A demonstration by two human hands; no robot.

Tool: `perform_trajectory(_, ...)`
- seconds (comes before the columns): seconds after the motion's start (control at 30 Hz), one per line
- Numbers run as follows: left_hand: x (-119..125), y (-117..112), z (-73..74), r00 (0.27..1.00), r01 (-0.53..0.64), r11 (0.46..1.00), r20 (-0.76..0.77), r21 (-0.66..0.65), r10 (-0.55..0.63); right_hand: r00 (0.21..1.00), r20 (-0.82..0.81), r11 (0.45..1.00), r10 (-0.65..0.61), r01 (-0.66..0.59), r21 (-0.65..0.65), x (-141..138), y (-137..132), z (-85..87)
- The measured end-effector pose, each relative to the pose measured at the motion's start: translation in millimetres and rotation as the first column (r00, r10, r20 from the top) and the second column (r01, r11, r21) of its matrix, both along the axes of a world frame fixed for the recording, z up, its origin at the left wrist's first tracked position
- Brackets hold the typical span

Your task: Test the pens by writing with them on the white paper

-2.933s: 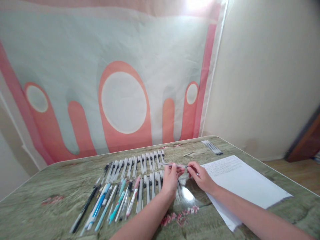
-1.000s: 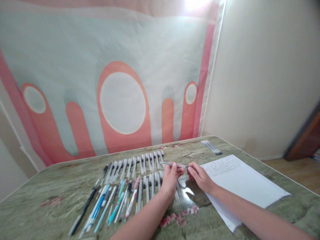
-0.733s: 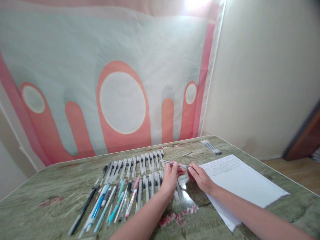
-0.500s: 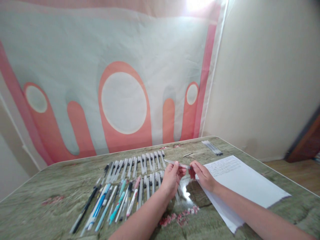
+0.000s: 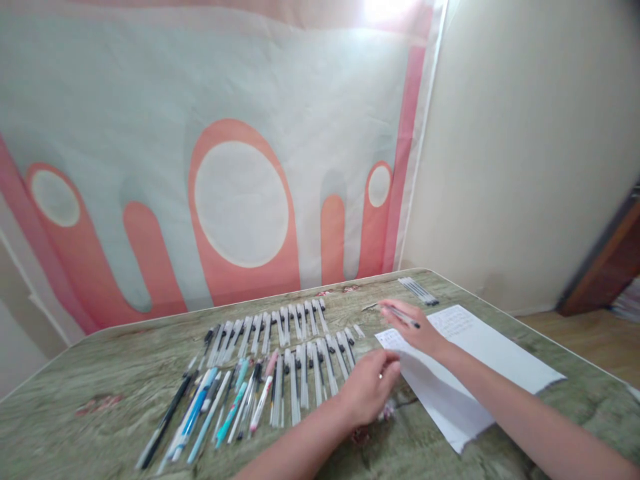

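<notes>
Table in green marbled cloth, everything placed relative to the paper sheet at right.

Nearest: left forearm coming in from the bottom edge, left of the sheet's near corner. Covers part of a pink floral print on the cloth.

Left hand: just left of the sheet's near-left edge, knuckles up, fingers curled under. Can't tell if anything is held; palm side hidden.

Coloured pens: well left of the sheet, fanned loosely, blue, teal, pink and black.

Near row of clear pens: between the coloured pens and the sheet, side by side. Right end close to the left hand, not touching.

Right forearm: lying diagonally over the sheet's near half, blocking the view of that part.

Right hand: over the sheet's far-left corner, fingers pinched on a thin pen, dark tip pointing right. Handwriting visible just right of the hand.

Far row of clear pens: left of the sheet, behind the near row.

Bundle of thin refills: just beyond the sheet's far edge.

Wall hanging: pale green with pink arches, behind it all.
</notes>
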State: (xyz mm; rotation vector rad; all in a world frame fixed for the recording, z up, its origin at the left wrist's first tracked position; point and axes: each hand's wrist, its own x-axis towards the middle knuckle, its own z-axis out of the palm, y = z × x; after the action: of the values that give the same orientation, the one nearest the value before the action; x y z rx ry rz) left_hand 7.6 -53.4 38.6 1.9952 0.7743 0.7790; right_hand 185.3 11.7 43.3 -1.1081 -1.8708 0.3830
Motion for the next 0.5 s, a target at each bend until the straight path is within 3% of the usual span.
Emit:
perform_trajectory(0.07,-2,-9,4.0,0.976,0.091,0.958,-0.217,0.273,-0.031,0.992,-0.099,0.990,-0.075,0.062,-0.123,13,8,2.7)
perform_trajectory(0.17,-2,-16,4.9,0.901,0.215,0.866,-0.433,0.451,0.002,0.988,-0.122,0.962,-0.093,0.058,-0.266,32,13,-2.8)
perform_trajectory(0.3,-3,-15,2.2,0.840,0.271,0.818,-0.540,0.508,0.057,0.995,-0.056,0.933,-0.076,0.051,-0.356,50,-2,-22.0)
perform_trajectory(0.5,-3,-14,1.7,0.804,0.292,0.802,-0.588,0.521,0.089,0.969,-0.140,0.895,-0.205,0.128,-0.427,66,-26,-48.2)
